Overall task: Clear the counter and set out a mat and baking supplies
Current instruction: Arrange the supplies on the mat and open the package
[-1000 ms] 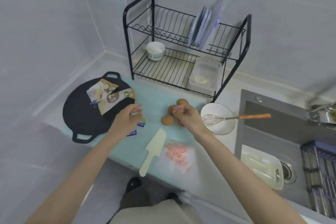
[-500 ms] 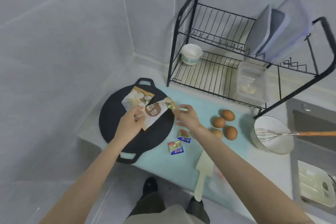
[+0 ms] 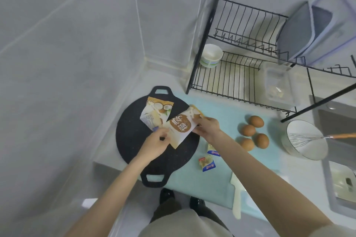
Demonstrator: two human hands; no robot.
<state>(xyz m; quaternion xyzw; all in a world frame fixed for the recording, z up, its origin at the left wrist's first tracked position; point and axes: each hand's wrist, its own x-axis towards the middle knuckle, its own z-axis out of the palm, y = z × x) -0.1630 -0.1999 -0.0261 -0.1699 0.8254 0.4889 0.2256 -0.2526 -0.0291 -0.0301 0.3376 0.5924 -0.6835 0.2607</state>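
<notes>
Head view: hands, left [image 3: 156,143] and right [image 3: 207,128], both pinch coconut packet [image 3: 182,128] over black pan [image 3: 131,136]. Supplies step; next, probably lay it flat on mat [image 3: 221,113].

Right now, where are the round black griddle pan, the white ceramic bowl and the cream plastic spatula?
Round black griddle pan [image 3: 129,132]: head view, bare surface near its left edge.
White ceramic bowl [image 3: 306,150]: head view, bare inner wall, near side.
Cream plastic spatula [image 3: 236,198]: head view, middle of handle.

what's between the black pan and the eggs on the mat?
Head view: two small wrapped packets on the teal mat, between pan and eggs. The right hand, gripping the bag, also crosses it.
</notes>
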